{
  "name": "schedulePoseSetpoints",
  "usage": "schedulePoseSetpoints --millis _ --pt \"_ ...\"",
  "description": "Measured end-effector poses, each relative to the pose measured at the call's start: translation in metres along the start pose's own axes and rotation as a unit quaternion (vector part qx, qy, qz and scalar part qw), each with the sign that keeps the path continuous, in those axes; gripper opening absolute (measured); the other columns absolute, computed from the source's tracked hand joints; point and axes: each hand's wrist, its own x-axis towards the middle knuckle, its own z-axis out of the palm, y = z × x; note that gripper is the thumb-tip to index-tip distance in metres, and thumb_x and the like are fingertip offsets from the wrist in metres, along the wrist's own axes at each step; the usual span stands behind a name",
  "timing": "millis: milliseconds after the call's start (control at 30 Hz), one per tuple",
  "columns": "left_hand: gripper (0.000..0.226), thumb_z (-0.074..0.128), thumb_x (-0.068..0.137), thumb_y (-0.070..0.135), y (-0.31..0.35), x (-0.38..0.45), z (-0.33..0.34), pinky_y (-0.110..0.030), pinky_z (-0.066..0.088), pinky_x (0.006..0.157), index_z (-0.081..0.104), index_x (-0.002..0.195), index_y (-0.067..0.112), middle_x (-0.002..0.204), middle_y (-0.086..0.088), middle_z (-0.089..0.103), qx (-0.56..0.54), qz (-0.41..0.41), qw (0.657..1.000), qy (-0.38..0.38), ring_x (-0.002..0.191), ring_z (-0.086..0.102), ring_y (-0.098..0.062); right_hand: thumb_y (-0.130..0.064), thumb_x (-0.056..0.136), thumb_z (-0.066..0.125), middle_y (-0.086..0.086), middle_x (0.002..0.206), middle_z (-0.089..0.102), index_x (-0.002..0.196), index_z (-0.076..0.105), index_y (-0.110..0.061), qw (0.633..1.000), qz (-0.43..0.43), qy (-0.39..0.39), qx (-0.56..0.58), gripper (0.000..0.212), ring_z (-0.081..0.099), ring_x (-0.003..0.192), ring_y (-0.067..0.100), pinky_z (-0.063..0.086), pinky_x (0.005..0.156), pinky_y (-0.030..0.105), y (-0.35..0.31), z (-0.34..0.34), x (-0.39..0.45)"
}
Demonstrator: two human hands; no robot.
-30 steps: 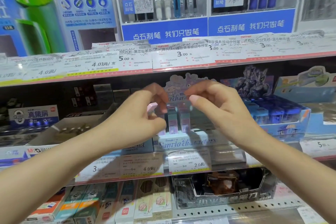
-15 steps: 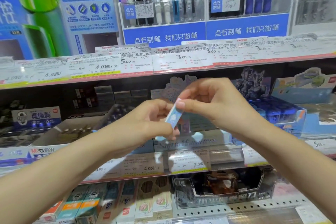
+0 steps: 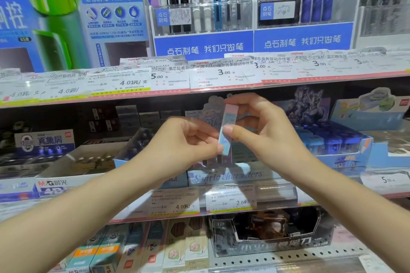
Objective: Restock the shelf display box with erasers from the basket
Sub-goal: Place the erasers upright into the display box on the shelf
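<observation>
Both hands pinch one eraser (image 3: 227,128), upright before the box (image 3: 226,176): right hand (image 3: 261,131) at its upper half, left hand (image 3: 184,142) low. Light, stiff, probably slick-wrapped; best held by its narrow sides.

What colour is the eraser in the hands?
Pastel: pink top, pale blue below, in the head view: eraser.

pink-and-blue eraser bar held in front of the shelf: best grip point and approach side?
Pinch the slim pink-and-blue eraser bar across its two broad faces near mid-length, coming from the right, as the right hand does. It stands near upright and is thin, so its ends offer little surface; the left hand only steadies the lower end.
</observation>
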Motion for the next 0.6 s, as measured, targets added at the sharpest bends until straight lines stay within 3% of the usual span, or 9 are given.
schedulePoseSetpoints --millis 67,133,233,300,400,467,600 --pt "0.016 0.073 0.075 0.021 -0.006 0.001 -0.005 -0.029 0.058 0.072 0.07 0.09 0.015 0.082 -0.001 0.071 0.178 0.113 0.977 0.032 0.073 0.066 -0.01 -0.004 0.076 0.066 0.0 0.087 0.063 0.096 0.057 -0.03 1.0 0.007 0.006 -0.03 0.034 0.061 0.079 0.014 0.056 0.073 0.03 0.004 -0.009 0.006" --pt "0.036 0.058 0.075 0.038 -0.009 0.002 -0.011 -0.034 0.053 0.076 0.064 0.104 0.018 0.085 0.0 0.068 0.334 0.195 0.922 0.007 0.082 0.063 -0.014 -0.001 0.077 0.066 -0.001 0.086 0.061 0.1 0.056 -0.025 0.998 0.019 0.01 -0.065 0.035 0.06 0.078 0.014 0.056 0.075 0.037 0.01 -0.018 0.012" --pt "0.062 0.048 0.073 0.048 -0.014 0.007 -0.013 -0.041 0.049 0.084 0.045 0.129 0.023 0.105 -0.007 0.065 0.466 0.188 0.861 -0.078 0.1 0.058 -0.024 -0.006 0.079 0.066 -0.007 0.087 0.058 0.099 0.052 -0.032 0.992 0.018 0.01 -0.122 0.037 0.059 0.079 0.012 0.053 0.079 0.037 0.019 -0.024 0.016" --pt "0.074 0.051 0.073 0.05 -0.016 0.011 -0.011 -0.036 0.047 0.093 0.033 0.14 0.025 0.123 -0.005 0.06 0.485 0.172 0.849 -0.123 0.114 0.053 -0.022 -0.004 0.079 0.065 -0.01 0.084 0.053 0.091 0.049 -0.037 0.988 0.022 0.004 -0.151 0.039 0.057 0.074 0.012 0.05 0.077 0.031 0.023 -0.022 0.02" --pt "0.087 0.047 0.068 0.056 -0.016 0.015 -0.009 -0.035 0.047 0.096 0.019 0.146 0.031 0.131 -0.002 0.058 0.479 0.142 0.847 -0.179 0.12 0.053 -0.018 0.002 0.079 0.061 0.004 0.085 0.056 0.089 0.049 -0.029 0.983 0.034 -0.008 -0.182 0.035 0.06 0.076 0.03 0.051 0.077 0.041 0.034 -0.018 0.031" --pt "0.089 0.045 0.065 0.059 -0.019 0.015 -0.01 -0.036 0.049 0.093 0.02 0.145 0.032 0.127 -0.003 0.061 0.474 0.133 0.848 -0.195 0.116 0.055 -0.018 0.002 0.08 0.06 0.009 0.085 0.056 0.091 0.047 -0.026 0.976 0.048 -0.038 -0.208 0.032 0.062 0.08 0.035 0.051 0.078 0.044 0.039 -0.018 0.037" --pt "0.083 0.047 0.064 0.06 -0.019 0.016 -0.012 -0.039 0.049 0.093 0.035 0.139 0.025 0.124 -0.008 0.061 0.457 0.123 0.857 -0.203 0.115 0.056 -0.022 -0.001 0.083 0.055 -0.002 0.081 0.053 0.091 0.046 -0.024 0.967 0.064 -0.08 -0.235 0.026 0.063 0.085 0.031 0.051 0.082 0.042 0.044 -0.017 0.041"
